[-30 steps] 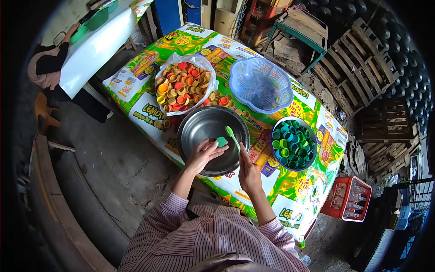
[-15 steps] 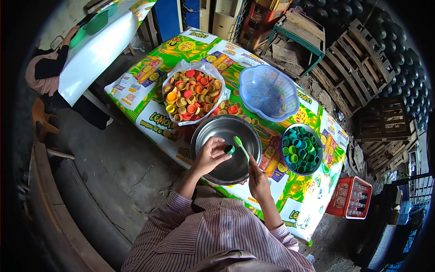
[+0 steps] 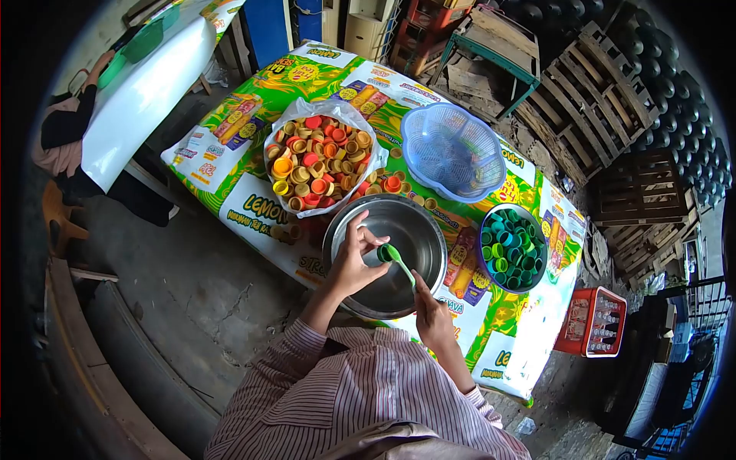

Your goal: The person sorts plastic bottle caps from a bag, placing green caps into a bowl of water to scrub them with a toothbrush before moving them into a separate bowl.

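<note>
Between the fingers and thumb of my left hand (image 3: pixel 354 264) is a dark green bottle cap (image 3: pixel 382 254), held over a metal basin (image 3: pixel 424 230). My right hand (image 3: pixel 434 316) grips a light green toothbrush (image 3: pixel 403 267) by its handle, and the brush head meets the cap's opening. Left of the far rim sits a white plastic bag (image 3: pixel 368 123) full of orange, red, yellow and tan caps (image 3: pixel 322 157). A bowl (image 3: pixel 543 270) of green and teal caps (image 3: pixel 510 245) stands to the right. A blue plastic basket (image 3: pixel 452 149) is beyond the basin.
A bright printed sheet (image 3: pixel 253 203) covers the table, with loose caps (image 3: pixel 392 184) lying near the bag. Wooden pallets (image 3: pixel 590 107) and a red bottle crate (image 3: pixel 590 322) stand to the right. Another person (image 3: pixel 69 130) is at a white table (image 3: pixel 146 100) at left.
The toothbrush head has moved left and down from above the cap onto it. My left hand's fingers have shifted around the cap, which is tilted more. The view has moved slightly.
</note>
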